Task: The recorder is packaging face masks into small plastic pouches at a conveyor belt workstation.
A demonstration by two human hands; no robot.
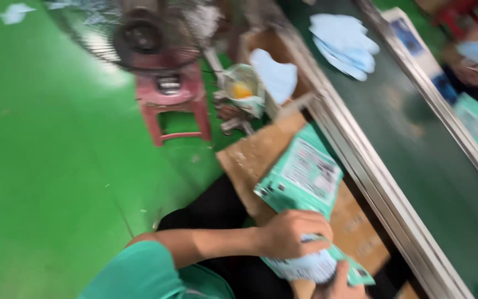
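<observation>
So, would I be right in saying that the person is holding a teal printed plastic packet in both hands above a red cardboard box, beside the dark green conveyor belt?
Not quite: the cardboard box is brown, not red, as the head view shows. The rest holds: the left hand and right hand grip the teal printed plastic packet above it, beside the dark green conveyor belt.

A red stool [172, 105] and a fan [139, 33] are seen on the green floor [45, 144]; blue masks [343, 44] are piled on the conveyor belt [416, 155].
</observation>
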